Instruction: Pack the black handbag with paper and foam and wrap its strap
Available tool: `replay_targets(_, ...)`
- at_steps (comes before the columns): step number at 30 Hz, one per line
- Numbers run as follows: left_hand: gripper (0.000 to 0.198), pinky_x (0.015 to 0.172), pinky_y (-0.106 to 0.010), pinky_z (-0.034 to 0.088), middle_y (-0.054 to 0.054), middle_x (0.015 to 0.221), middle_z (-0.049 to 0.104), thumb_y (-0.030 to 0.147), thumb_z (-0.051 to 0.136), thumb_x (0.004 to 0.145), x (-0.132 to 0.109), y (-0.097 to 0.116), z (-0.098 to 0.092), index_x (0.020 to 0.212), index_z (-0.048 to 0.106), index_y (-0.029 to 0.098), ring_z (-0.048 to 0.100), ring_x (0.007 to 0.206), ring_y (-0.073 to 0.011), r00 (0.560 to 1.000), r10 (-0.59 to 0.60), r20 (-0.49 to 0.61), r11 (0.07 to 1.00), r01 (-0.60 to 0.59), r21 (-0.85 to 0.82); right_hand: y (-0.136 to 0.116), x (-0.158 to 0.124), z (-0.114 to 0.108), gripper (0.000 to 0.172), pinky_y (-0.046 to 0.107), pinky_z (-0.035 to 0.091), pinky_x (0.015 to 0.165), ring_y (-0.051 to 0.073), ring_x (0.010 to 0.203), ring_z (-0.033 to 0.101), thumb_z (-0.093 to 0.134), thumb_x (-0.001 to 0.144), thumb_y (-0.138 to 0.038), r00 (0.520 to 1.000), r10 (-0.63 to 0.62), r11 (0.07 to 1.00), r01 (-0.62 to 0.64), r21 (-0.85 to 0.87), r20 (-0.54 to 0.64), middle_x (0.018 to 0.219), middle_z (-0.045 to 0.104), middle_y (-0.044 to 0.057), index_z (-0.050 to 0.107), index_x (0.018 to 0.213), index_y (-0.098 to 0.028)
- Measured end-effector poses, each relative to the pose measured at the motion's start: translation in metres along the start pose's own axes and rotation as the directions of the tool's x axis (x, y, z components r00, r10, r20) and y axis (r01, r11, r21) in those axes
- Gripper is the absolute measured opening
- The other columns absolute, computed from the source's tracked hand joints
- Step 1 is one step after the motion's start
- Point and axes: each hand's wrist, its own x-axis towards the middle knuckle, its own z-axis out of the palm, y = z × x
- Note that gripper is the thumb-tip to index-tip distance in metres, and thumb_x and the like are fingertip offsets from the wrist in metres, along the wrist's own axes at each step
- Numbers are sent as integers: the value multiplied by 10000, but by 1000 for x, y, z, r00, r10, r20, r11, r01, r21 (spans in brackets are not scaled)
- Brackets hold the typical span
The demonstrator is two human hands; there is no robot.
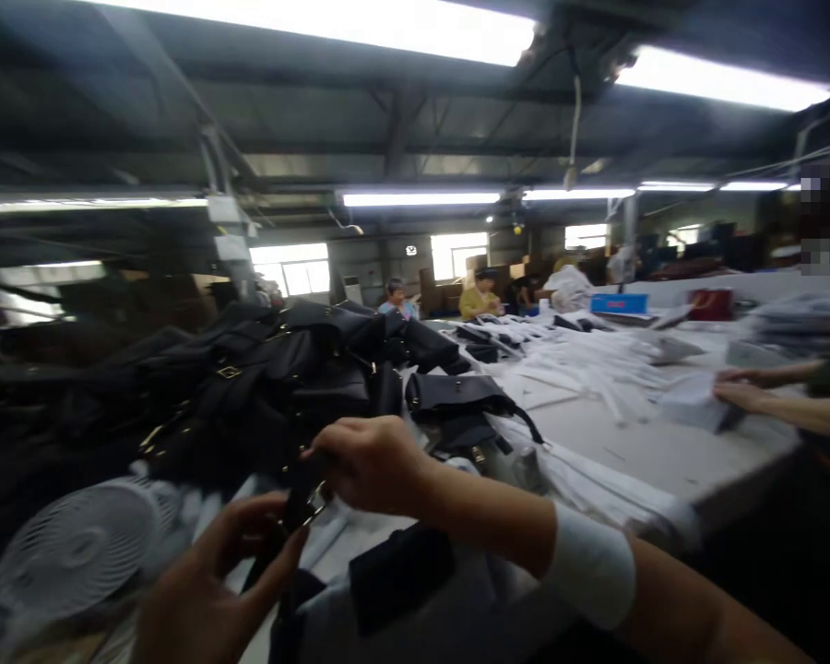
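Note:
Both my hands meet low in the middle of the head view on a black strap with a brass buckle. My left hand pinches the strap's lower part between thumb and fingers. My right hand is closed on its upper end by the buckle; a white band wraps that forearm. A dark bag piece lies under my right wrist. Behind my hands rises a big heap of black bags with gold fittings.
A white fan sits at lower left. The long table carries white paper strips and more bags. A co-worker's hands rest on white paper at right. Other people sit far back.

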Motion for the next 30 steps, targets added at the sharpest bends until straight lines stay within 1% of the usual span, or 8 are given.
replay_targets(3,499,628,-310,575,-29,837,725,598,778,630,-2,8,-1,974,673,252,703,762,-255,997,-27,70,998,24,51,7,4,-1,186,262,524,618,163,622,652,478,842,-270,882,467,702,-410,582,58,691,670,28,635,810,-175)
replay_targets(6,455,640,-297,564,-26,785,702,562,754,684,-1,13,7,983,661,233,691,738,-235,995,-15,98,1000,15,2,10,7,1,231,287,540,597,166,586,652,435,834,-288,799,566,412,-488,770,204,683,670,36,629,832,-162)
replay_targets(11,475,600,-275,515,-51,964,697,538,700,755,4,13,14,1134,662,255,636,696,-191,989,46,139,997,-38,-61,0,17,-8,110,263,524,738,169,786,667,634,786,-233,957,257,769,-121,628,-131,821,708,11,655,885,-190)
replay_targets(13,427,593,-269,488,-51,992,702,541,691,760,6,17,15,1082,705,260,610,684,-183,985,85,148,996,-78,-51,-10,24,-12,129,284,532,740,176,780,679,627,805,-222,980,178,748,-74,659,-92,814,716,18,654,927,-186)
replay_targets(16,388,589,-256,459,-12,810,708,545,704,742,7,25,16,1005,741,261,587,659,-180,987,44,155,998,-38,-45,-19,34,-11,134,299,551,687,172,683,699,557,860,-196,945,316,471,-236,850,87,742,721,35,635,962,-158)
replay_targets(21,379,543,-253,433,14,712,671,587,690,741,7,31,17,927,741,261,544,608,-165,991,-27,134,999,33,-41,-12,45,-7,234,334,589,738,154,639,705,447,865,-26,723,646,-101,-237,966,245,705,700,36,611,994,-131)
replay_targets(26,393,810,-352,539,-38,936,744,566,722,719,11,27,21,949,741,248,678,888,-260,979,10,204,992,17,-127,-5,54,-19,257,319,584,804,123,631,678,393,1006,-215,721,677,-116,-95,989,149,675,660,4,616,896,-149)
replay_targets(30,442,854,-340,541,-59,1003,755,533,768,682,9,27,23,999,734,226,688,969,-272,974,-101,201,943,158,-292,-5,62,-36,456,383,564,818,170,690,697,345,1040,-412,816,551,59,-251,966,178,726,698,53,668,909,-117)
